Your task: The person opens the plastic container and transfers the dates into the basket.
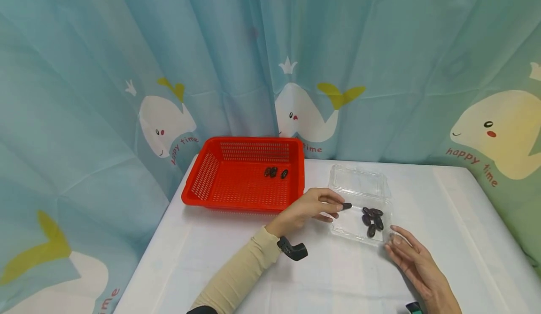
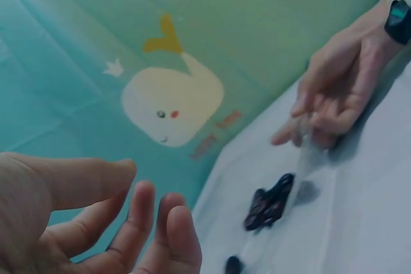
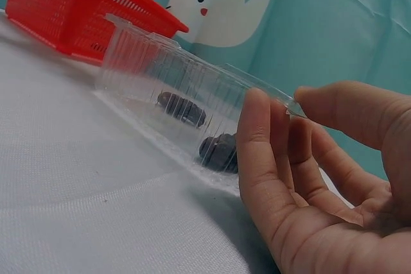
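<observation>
My left hand point(image 1: 313, 208) hovers over the left side of a clear plastic clamshell box point(image 1: 351, 232). Its fingers are loosely bent, and the left wrist view shows nothing held between them. Just beyond its fingertips in the head view is one dark date point(image 1: 347, 206), which looks apart from the fingers in the left wrist view. Several dark brown dates point(image 1: 371, 220) lie bunched in the box's right half. At the near right corner, my right hand point(image 1: 416, 262) pinches the box rim between thumb and fingers, as the right wrist view point(image 3: 321, 158) shows.
A red perforated basket point(image 1: 236, 206) stands left of the box, with a few dates point(image 1: 272, 172) at its right side. The box's lid point(image 1: 359, 180) lies folded back toward the curtain point(image 1: 236, 70). A white cloth point(image 1: 448, 210) covers the table.
</observation>
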`<state>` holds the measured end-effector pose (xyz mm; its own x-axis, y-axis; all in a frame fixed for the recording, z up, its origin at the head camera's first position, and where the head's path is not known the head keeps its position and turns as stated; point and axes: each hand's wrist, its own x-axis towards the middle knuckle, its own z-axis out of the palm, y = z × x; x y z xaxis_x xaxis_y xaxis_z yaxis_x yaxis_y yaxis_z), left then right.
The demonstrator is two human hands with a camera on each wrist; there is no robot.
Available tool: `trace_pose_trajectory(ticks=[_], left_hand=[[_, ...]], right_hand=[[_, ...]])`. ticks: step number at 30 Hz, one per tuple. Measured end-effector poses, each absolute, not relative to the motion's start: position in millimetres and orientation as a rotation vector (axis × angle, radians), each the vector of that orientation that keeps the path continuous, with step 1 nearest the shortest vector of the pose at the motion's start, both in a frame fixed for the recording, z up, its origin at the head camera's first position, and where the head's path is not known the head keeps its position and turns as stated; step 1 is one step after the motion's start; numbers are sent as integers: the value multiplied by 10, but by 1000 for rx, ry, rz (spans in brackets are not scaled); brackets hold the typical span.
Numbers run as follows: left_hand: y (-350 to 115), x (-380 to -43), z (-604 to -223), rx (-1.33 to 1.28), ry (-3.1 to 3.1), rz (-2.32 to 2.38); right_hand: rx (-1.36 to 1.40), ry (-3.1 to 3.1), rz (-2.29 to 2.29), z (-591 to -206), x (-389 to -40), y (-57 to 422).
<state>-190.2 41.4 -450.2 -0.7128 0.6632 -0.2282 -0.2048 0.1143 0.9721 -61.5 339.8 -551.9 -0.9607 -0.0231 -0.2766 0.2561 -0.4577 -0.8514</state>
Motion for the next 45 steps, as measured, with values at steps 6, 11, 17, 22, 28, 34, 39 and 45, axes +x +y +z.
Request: trace_pose_trajectory(ticks=[6,11,17,22,28,34,39,45], left_hand=[[638,-1875,-4627,433,1631,1694],[804,-1858,-4725,420,1553,1689],[952,-1850,-4801,361,1531,1718],[1020,-1865,-4812,293,1532,1738],[1088,-1888,-4842,230,1548,1730],[1171,-1883,-4888,124,1562,1736],[1226,-1865,-4914,63,1587,1747],[1266,-1870,-4927,40,1574,1771]], right_hand=[[324,1524,-2529,-5513,-627,3409],[264,1495,-2545,-5520,-615,3418],[253,1456,-2563,-5530,-603,3414],[257,1472,-2553,-5525,-608,3412],[184,1397,-2592,-5530,-613,3428],[208,1430,-2578,-5547,-616,3427],[245,1468,-2559,-5552,-618,3418],[215,1453,-2568,-5541,-608,3425]])
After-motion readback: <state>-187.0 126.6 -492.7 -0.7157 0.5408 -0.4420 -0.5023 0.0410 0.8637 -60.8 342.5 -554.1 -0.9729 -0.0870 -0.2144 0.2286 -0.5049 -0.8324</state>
